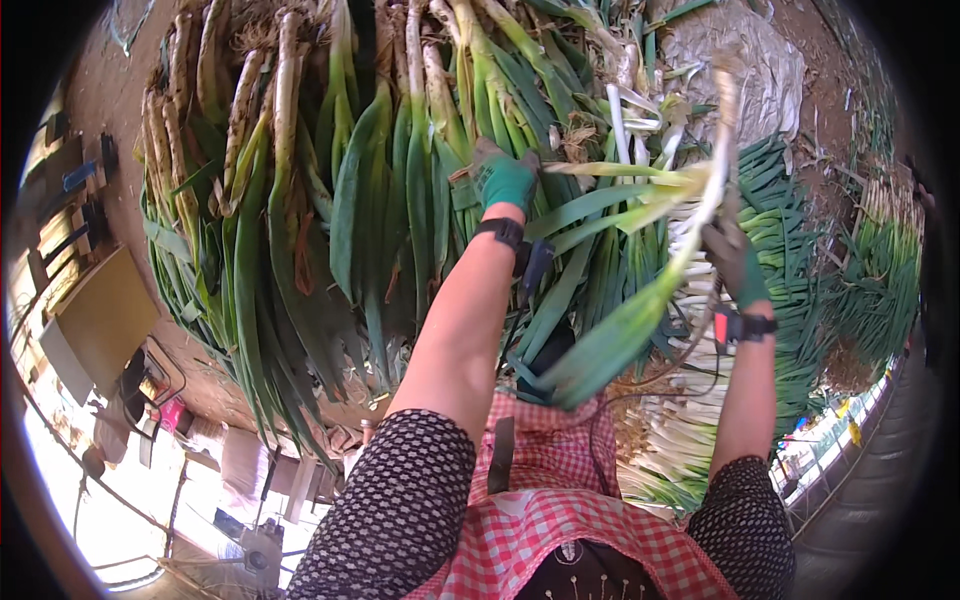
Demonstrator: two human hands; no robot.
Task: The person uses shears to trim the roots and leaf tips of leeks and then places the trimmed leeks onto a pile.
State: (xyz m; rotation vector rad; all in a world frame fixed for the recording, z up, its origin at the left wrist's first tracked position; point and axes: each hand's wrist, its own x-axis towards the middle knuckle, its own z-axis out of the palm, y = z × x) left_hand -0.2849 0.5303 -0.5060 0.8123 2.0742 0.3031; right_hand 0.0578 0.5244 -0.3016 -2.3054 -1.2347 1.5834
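My left hand [503, 178], in a green and grey glove, is over a large heap of untrimmed leeks [290, 140] with soil-stained roots and long green leaves. Its thumb and fingers look apart, resting against the stalks. On the right, my gloved right hand [737, 262] is closed around the stalk of a single leek [712, 195]. That leek slants across the view, its root end up and its broad green leaves down toward my lap. Motion blurs it. Yellowish outer leaves [640, 178] stick out from it toward my left hand.
Cleaned leeks [690, 400] with white stalks lie stacked below and beside my right arm. Another leek pile [885, 250] is at the far right. A crumpled plastic sheet [730, 50] covers soil at the back. A cable [665, 375] runs near my right wrist. A board [100, 320] stands at left.
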